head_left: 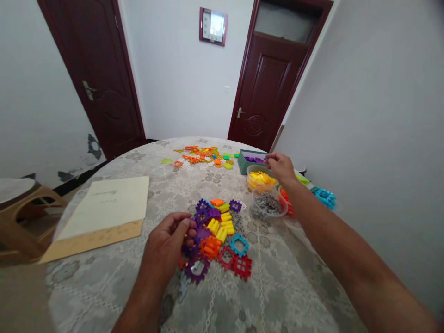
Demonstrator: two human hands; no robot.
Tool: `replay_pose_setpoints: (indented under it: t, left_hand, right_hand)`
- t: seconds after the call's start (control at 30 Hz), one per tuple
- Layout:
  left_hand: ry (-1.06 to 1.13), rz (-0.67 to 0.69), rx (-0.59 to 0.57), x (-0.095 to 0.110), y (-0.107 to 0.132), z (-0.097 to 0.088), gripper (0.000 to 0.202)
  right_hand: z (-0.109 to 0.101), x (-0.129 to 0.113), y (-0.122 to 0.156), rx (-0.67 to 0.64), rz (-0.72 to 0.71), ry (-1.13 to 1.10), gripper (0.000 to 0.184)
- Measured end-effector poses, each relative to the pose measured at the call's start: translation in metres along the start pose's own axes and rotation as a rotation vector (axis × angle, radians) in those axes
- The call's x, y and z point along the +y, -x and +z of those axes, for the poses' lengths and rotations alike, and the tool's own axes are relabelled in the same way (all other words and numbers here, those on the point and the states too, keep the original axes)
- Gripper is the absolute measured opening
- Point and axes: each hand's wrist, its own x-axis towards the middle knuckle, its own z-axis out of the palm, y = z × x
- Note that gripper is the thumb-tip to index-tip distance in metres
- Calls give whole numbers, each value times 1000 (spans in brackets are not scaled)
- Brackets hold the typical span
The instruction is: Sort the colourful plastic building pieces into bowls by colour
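My left hand (pixel 173 233) is at the left edge of a mixed pile of plastic building pieces, its fingers curled and thumb pressed in. Purple pieces (pixel 203 233) lie right at its fingertips; whether one is gripped I cannot make out. Around them are yellow pieces (pixel 222 226), an orange piece (pixel 209 248), a blue square frame (pixel 239 245) and a red window piece (pixel 242 266). My right hand (pixel 280 166) reaches over the right edge of a green box (pixel 244 164) with purple pieces (pixel 255 159) inside. Its fingers are pinched together, and their contents are hidden.
Clear tubs of yellow pieces (pixel 261 179) and grey pieces (pixel 267 203) stand below the box. Blue pieces (pixel 323 198) lie at the right edge. Orange pieces (pixel 199 155) are scattered at the back. A paper sheet (pixel 107 203) lies left, near a stool (pixel 31 208).
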Motion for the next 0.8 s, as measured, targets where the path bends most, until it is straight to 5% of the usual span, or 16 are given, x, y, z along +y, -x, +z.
replay_pose_setpoints:
  t: [0.17, 0.3, 0.53, 0.8]
  left_hand:
    - [-38, 58, 64, -5, -4, -1, 31]
    - [-112, 138, 127, -17, -13, -3, 29]
    - [-206, 218, 160, -28, -16, -7, 26]
    - [-343, 247, 191, -17, -11, -11, 22]
  right_hand:
    - [10, -24, 104, -391, -127, -33, 27]
    - [30, -35, 164, -575, -337, 276, 43]
    - [73, -17, 181, -620, -199, 762, 56]
    - [67, -5, 184, -609, -200, 804, 39]
